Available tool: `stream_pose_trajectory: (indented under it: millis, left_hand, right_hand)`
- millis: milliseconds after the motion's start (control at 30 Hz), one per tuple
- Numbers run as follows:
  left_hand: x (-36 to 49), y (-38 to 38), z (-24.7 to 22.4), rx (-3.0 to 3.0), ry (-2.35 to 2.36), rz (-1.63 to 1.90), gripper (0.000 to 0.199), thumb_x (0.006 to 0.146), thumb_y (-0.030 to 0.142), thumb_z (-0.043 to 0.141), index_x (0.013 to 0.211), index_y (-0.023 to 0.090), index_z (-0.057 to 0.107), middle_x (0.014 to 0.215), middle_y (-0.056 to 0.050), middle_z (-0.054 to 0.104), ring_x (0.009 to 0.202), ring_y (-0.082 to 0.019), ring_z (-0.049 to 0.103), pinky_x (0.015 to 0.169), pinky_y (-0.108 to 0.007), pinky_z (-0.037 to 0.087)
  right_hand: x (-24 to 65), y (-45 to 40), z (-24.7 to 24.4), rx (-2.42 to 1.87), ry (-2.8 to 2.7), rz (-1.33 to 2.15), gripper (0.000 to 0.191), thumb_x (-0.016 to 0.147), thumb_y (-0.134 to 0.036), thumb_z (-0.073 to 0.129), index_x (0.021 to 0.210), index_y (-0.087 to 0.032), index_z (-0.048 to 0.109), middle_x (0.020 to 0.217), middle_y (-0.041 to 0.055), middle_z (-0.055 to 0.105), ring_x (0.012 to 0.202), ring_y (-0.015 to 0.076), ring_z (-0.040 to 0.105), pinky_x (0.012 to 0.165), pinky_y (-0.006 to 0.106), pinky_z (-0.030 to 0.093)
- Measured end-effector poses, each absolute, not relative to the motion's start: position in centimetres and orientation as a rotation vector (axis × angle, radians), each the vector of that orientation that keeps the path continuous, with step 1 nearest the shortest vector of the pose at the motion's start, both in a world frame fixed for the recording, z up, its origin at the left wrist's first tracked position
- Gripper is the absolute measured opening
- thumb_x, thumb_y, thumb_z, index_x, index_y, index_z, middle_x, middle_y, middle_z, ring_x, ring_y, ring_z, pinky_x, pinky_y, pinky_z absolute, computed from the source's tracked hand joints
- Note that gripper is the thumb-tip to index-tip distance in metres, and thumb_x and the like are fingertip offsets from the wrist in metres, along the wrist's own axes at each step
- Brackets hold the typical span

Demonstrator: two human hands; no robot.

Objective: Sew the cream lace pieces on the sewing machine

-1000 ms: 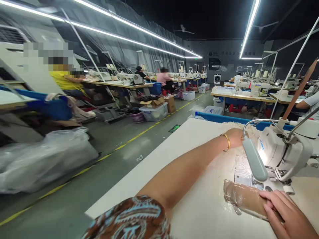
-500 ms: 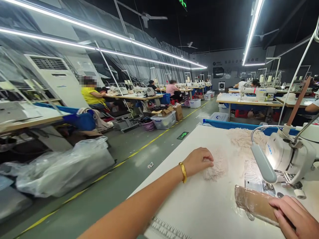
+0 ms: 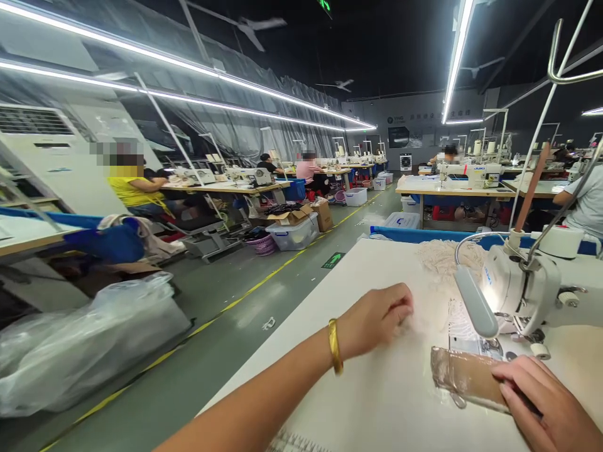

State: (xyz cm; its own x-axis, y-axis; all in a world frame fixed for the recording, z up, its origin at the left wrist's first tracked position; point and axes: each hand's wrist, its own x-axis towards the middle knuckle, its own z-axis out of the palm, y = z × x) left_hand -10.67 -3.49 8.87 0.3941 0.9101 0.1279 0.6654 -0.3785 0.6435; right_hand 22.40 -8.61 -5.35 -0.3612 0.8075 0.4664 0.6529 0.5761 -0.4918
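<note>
My left hand (image 3: pixel 377 319), with a gold bracelet (image 3: pixel 334 345) at the wrist, is closed over the white table. A pale, blurred piece of lace (image 3: pixel 412 329) shows at its fingertips. My right hand (image 3: pixel 541 395) has its fingers closed on the right end of a brown strip wrapped in clear plastic (image 3: pixel 471 376), which lies flat in front of the sewing machine. Pale patterned lace (image 3: pixel 461 317) lies beside the needle plate (image 3: pixel 464 343), under the machine's grey lamp (image 3: pixel 475 301). The machine head (image 3: pixel 511 282) stands beyond my right hand.
A heap of pale lace (image 3: pixel 450 257) lies at the table's far edge, by a blue cloth trough (image 3: pixel 391 233). A printed ruler (image 3: pixel 296 441) marks the near edge. Left of the table runs an aisle with a yellow line (image 3: pixel 257 285); a plastic-wrapped bundle (image 3: pixel 103 339) lies beyond it. Co-workers sit farther off.
My left hand has curled its fingers in, and the lace that lay spread by it now shows only as a blur at the fingertips. My right hand keeps its place on the strip. The view has turned right.
</note>
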Motion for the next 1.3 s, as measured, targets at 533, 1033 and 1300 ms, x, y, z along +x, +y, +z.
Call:
stream_pose_trajectory:
  millis: [533, 1033, 1300]
  left_hand:
    - [-1.3, -3.6, 3.5, 1.883, 0.831, 0.458, 0.025, 0.092, 0.044, 0.058, 0.091, 0.02, 0.064, 0.075, 0.002, 0.063, 0.072, -0.016, 0.055, 0.067, -0.028, 0.044]
    - [-1.4, -3.7, 3.7, 1.862, 0.968, 0.431, 0.035, 0.087, 0.049, 0.061, 0.075, 0.018, 0.071, 0.074, -0.001, 0.067, 0.073, -0.017, 0.057, 0.068, -0.028, 0.043]
    - [-1.2, -3.7, 3.3, 1.749, 0.943, 0.424, 0.032, 0.086, 0.05, 0.068, 0.085, 0.019, 0.075, 0.076, -0.001, 0.07, 0.072, -0.017, 0.059, 0.066, -0.027, 0.046]
  right_hand:
    - [20.3, -9.8, -1.1, -1.315, -1.682, 1.129, 0.022, 0.098, -0.044, 0.062, 0.099, -0.023, 0.065, 0.091, 0.0015, 0.06, 0.085, 0.0202, 0.057, 0.077, 0.032, 0.05]
    - [20.2, -9.9, 0.0, -1.315, -1.681, 1.093, 0.018, 0.097, -0.04, 0.063, 0.094, -0.022, 0.062, 0.074, -0.0053, 0.046, 0.067, 0.0143, 0.043, 0.063, 0.026, 0.035]
    - [20.1, -9.9, 0.6, -1.273, -1.595, 1.159, 0.017, 0.098, -0.037, 0.061, 0.091, -0.022, 0.06, 0.078, -0.0034, 0.051, 0.072, 0.0151, 0.046, 0.063, 0.026, 0.039]
